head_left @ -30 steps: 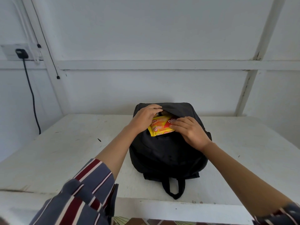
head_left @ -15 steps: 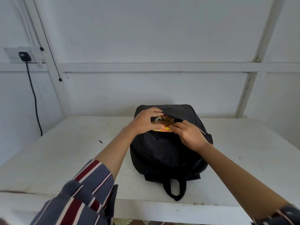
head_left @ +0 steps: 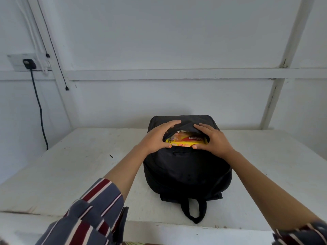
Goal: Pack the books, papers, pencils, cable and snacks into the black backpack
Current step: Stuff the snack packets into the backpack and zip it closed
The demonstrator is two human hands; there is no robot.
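Both hands, left hand and right hand, fingers curled on black backpack mouth; spreads opening, snack packet between fingers, likely for seating.

A black backpack lies on a white table whose paint shows grey scuffs and a few dark marks. In the bag's opening sits a yellow snack packet with a red band, white lettering and small orange patches. The sleeve on the left arm is slate grey with dark red and thin white stripes. The wall behind is white, and a black cable hangs from a white socket plate.
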